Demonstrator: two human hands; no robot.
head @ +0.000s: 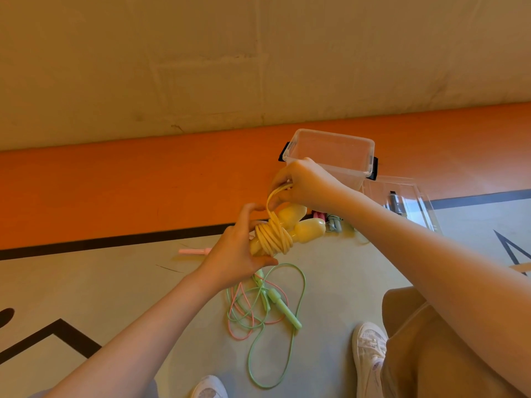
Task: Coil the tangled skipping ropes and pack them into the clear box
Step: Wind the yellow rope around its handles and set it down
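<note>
My left hand grips the two handles of a yellow skipping rope, whose cord is wound round them in several turns. Above it, my right hand pinches the loose end loop of the yellow cord and holds it taut. On the floor below lie a green rope and a pink rope, tangled together. A pink handle lies to the left, partly hidden by my left hand. The clear box stands open behind my right hand.
The clear lid lies on the floor right of the box. A small coiled bundle of pink and grey-green rope sits beside the yellow handles. My white shoes and bent knee fill the lower right. A wall rises beyond the orange floor strip.
</note>
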